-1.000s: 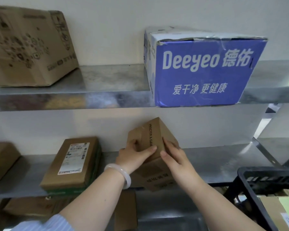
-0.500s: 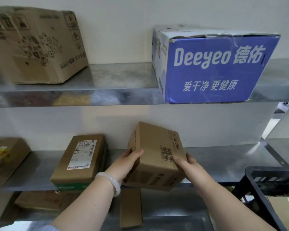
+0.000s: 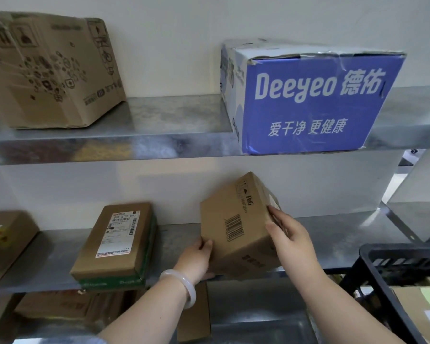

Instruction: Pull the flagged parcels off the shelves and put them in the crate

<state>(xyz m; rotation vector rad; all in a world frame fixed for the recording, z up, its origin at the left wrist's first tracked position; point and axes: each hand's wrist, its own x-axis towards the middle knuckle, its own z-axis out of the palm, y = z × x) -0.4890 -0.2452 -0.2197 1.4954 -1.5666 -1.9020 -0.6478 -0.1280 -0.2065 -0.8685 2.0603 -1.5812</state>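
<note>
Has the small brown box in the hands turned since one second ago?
Yes. The small brown box has rotated: against the fixed lower shelf, its barcode face now shows.

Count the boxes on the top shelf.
2: a brown printed carton at the left and a blue Deeyeo box at the right. More may sit outside the frame.

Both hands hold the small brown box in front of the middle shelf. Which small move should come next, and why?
Probably carry the small brown box to the right and lower it into the black crate. The left hand and the right hand grip its two sides, it is tilted and seems lifted off the shelf, and the crate's rim sits close by on the lower right.
</note>
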